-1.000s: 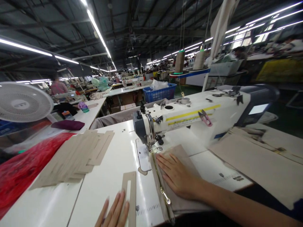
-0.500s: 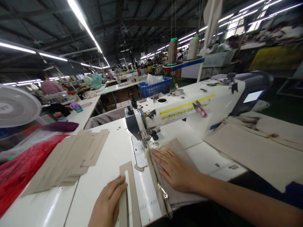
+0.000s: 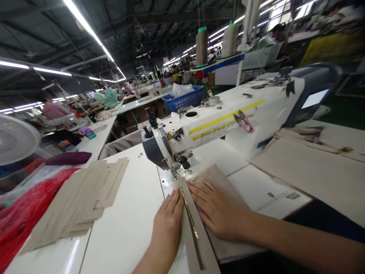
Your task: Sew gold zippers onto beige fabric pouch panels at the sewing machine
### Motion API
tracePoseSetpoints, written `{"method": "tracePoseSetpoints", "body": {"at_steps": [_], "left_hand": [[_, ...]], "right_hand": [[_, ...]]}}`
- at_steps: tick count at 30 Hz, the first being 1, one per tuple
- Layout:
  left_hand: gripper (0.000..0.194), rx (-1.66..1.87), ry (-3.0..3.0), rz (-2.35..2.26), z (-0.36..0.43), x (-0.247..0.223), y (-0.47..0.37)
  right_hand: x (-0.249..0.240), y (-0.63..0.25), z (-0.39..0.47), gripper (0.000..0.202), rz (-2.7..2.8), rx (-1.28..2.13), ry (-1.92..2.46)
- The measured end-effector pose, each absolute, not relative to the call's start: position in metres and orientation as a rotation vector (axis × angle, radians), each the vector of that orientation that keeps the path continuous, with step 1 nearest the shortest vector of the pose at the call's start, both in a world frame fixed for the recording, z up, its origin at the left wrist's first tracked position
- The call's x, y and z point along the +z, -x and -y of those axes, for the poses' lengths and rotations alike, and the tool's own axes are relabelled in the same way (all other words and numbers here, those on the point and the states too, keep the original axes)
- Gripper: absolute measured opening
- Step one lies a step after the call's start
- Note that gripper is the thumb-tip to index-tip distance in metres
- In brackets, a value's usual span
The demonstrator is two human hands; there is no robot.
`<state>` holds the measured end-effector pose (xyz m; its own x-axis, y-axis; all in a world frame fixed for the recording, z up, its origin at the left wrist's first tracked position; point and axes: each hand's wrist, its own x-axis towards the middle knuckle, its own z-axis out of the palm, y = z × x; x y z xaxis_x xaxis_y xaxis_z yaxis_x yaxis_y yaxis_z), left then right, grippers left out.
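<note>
My left hand [image 3: 168, 219] has its fingers pressed together along the left edge of a beige slotted strip [image 3: 188, 236], holding it; the thumb is hidden. The strip lies over a gold zipper [image 3: 190, 213], whose teeth and pull show through the long slot. My right hand [image 3: 218, 209] lies flat, fingers stretched out, on a beige fabric piece [image 3: 216, 179], its fingertips beside the strip's right edge. The far end of the strip is close to the needle and presser foot [image 3: 175, 173] of a white sewing machine [image 3: 222, 114].
A stack of beige slotted pieces [image 3: 76, 198] lies on the left of the table, beside a red plastic bag [image 3: 34, 213]. More beige fabric [image 3: 316, 171] lies at the right. Pink-handled thread snips [image 3: 244, 122] are on the machine arm. A fan [image 3: 17, 139] stands far left.
My left hand has moved right and forward with the slotted strip, which now lies over the zipper. My right hand stays flat on the fabric. The view has shifted slightly.
</note>
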<state>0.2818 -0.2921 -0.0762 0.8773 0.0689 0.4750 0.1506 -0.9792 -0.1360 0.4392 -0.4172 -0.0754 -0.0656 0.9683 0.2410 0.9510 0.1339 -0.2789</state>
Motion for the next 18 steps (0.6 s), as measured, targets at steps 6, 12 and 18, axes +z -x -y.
{"method": "tracePoseSetpoints", "body": {"at_steps": [6, 12, 18], "left_hand": [[0.041, -0.685, 2.901, 0.143, 0.283, -0.074, -0.281], [0.037, -0.715, 2.865, 0.07, 0.277, -0.077, -0.281], [0.035, -0.634, 2.862, -0.071, 0.263, -0.079, -0.278]], "right_hand": [[-0.072, -0.439, 0.417, 0.053, 2.023, 0.099, 1.862], [-0.067, -0.438, 0.409, 0.051, 1.993, 0.132, 1.837], [-0.059, -0.442, 0.406, 0.049, 1.987, 0.205, 1.811]]}}
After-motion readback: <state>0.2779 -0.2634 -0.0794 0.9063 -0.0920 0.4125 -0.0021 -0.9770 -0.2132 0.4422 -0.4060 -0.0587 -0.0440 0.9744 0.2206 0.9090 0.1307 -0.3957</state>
